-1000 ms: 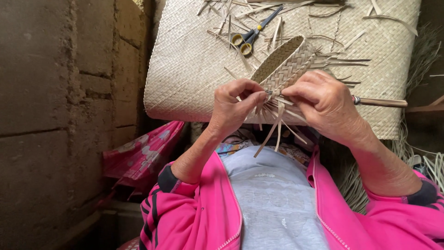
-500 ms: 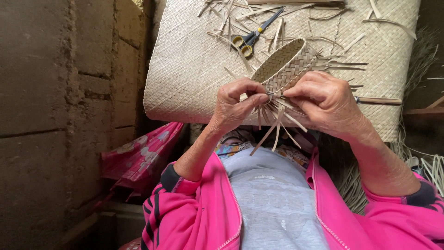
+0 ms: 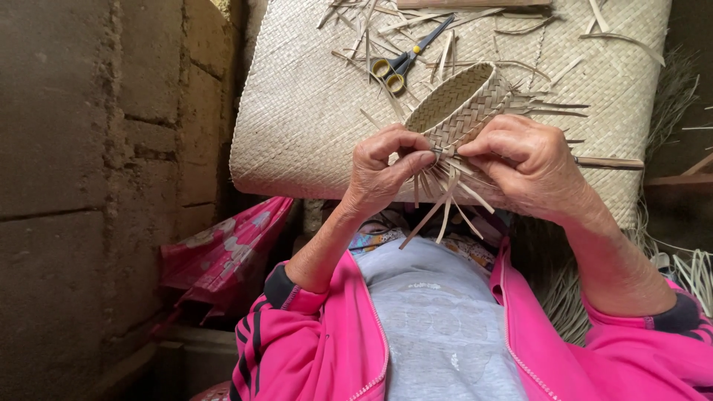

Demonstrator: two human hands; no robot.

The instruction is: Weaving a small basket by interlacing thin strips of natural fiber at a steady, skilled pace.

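Note:
A small woven straw basket, open-mouthed and tilted, is held between both hands above my lap. My left hand pinches loose straw strips at the basket's lower edge. My right hand grips the basket's side and more strips. Several strip ends hang down below the fingers. Pink jacket sleeves cover both forearms.
A large woven mat lies behind the basket, strewn with straw scraps. Yellow-handled scissors rest on it near the top. A rough block wall stands at left. A pink flowered bag lies at lower left. Loose straw bundles lie at right.
The hands and basket have stayed together at the same spot. The left fingers have curled tighter on the strips, and the hanging strands have shifted a little.

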